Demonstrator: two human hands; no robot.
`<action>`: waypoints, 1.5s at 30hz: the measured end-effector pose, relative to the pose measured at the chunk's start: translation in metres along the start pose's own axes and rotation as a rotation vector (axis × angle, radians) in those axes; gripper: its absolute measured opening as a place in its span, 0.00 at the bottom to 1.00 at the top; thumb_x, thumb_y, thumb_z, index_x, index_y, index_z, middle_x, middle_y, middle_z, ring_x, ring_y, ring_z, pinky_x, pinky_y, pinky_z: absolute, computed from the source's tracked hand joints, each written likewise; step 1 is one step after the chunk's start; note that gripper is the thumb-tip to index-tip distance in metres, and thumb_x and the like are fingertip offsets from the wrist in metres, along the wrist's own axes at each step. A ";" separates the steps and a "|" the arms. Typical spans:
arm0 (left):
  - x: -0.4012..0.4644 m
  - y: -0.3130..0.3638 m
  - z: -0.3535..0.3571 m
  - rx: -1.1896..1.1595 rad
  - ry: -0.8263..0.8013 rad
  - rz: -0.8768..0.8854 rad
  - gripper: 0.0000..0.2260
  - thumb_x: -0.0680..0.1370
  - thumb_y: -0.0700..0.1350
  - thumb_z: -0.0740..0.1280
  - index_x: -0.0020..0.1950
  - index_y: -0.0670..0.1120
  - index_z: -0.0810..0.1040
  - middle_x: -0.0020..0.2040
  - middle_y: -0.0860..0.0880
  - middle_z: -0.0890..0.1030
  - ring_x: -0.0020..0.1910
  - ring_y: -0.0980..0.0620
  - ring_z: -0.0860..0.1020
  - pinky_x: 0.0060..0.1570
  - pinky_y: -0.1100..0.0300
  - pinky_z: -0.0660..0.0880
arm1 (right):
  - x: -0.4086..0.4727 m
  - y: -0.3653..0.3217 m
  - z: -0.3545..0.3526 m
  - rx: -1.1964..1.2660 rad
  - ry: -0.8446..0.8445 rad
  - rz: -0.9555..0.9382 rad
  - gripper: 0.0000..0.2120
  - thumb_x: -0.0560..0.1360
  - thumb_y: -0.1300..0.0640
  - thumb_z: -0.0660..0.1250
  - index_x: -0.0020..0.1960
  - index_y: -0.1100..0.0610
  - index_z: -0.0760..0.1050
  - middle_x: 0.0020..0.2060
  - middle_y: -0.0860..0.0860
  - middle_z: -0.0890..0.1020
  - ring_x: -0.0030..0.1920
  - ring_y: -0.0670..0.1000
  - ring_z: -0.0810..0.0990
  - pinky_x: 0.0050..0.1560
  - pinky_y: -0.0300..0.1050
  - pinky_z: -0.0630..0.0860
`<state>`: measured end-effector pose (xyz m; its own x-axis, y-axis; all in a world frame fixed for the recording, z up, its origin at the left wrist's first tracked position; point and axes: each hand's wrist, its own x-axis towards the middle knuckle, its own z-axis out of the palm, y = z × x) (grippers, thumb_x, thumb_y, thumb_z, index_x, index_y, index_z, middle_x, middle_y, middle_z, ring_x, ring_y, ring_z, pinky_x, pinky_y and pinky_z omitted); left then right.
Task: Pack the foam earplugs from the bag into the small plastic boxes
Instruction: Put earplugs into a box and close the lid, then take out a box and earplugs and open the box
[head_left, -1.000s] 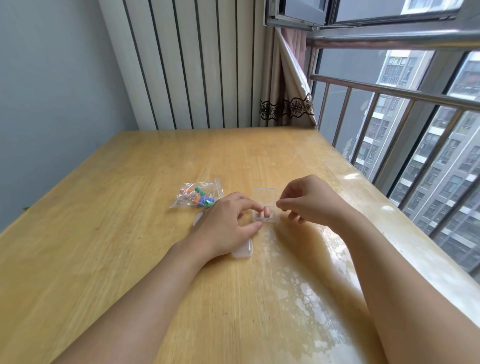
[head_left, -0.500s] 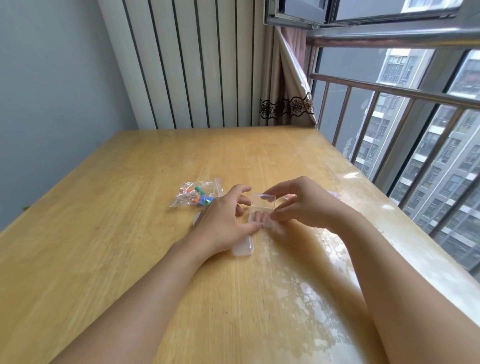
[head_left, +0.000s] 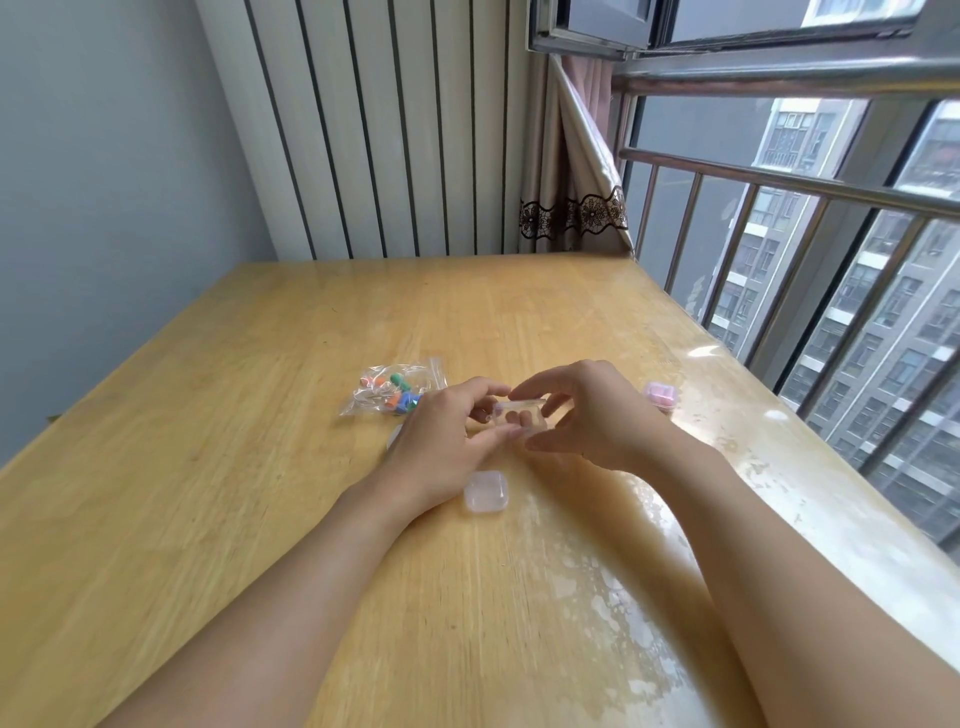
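A small clear plastic box with pale earplugs inside sits between both hands, its lid folded nearly down. My left hand pinches its left side with thumb and fingers. My right hand holds its right side, fingers curled over the lid and thumb under the front edge. The clear zip bag of orange, green and blue earplugs lies just left of my left hand. Another closed clear box lies on the table below my left hand. A box with pink earplugs sits right of my right hand.
The wooden table reaches a striped wall at the back. A glossy window ledge and metal railing run along the right. Part of a further clear box shows from under my left hand.
The box lid stood open a second ago; my right hand has folded it down over the box while my left hand kept hold. The pink box has come into view.
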<state>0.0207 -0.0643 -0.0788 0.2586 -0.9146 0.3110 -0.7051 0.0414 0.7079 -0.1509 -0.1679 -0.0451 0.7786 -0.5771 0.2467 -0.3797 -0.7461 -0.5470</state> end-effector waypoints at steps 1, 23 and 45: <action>0.000 0.001 -0.001 -0.039 0.042 0.006 0.17 0.75 0.54 0.75 0.63 0.54 0.80 0.49 0.55 0.84 0.44 0.62 0.80 0.46 0.65 0.76 | 0.001 -0.001 0.002 -0.005 0.048 -0.038 0.18 0.70 0.58 0.78 0.60 0.52 0.84 0.49 0.45 0.86 0.46 0.47 0.84 0.47 0.43 0.83; 0.000 0.005 -0.005 -0.177 0.299 0.134 0.08 0.75 0.43 0.76 0.54 0.50 0.85 0.49 0.51 0.86 0.45 0.60 0.85 0.43 0.53 0.82 | 0.002 -0.006 0.005 -0.074 0.315 -0.243 0.14 0.75 0.52 0.75 0.59 0.56 0.85 0.50 0.49 0.87 0.41 0.46 0.82 0.46 0.47 0.82; -0.002 0.011 -0.008 0.054 0.477 0.236 0.14 0.73 0.40 0.77 0.57 0.48 0.83 0.48 0.55 0.80 0.42 0.56 0.79 0.42 0.69 0.77 | 0.003 0.009 0.009 -0.017 0.255 0.126 0.09 0.68 0.58 0.77 0.46 0.55 0.80 0.40 0.47 0.81 0.39 0.47 0.80 0.40 0.46 0.78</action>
<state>0.0178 -0.0591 -0.0670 0.3518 -0.5978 0.7203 -0.8099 0.1915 0.5544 -0.1471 -0.1733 -0.0566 0.5747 -0.7290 0.3717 -0.4755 -0.6672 -0.5733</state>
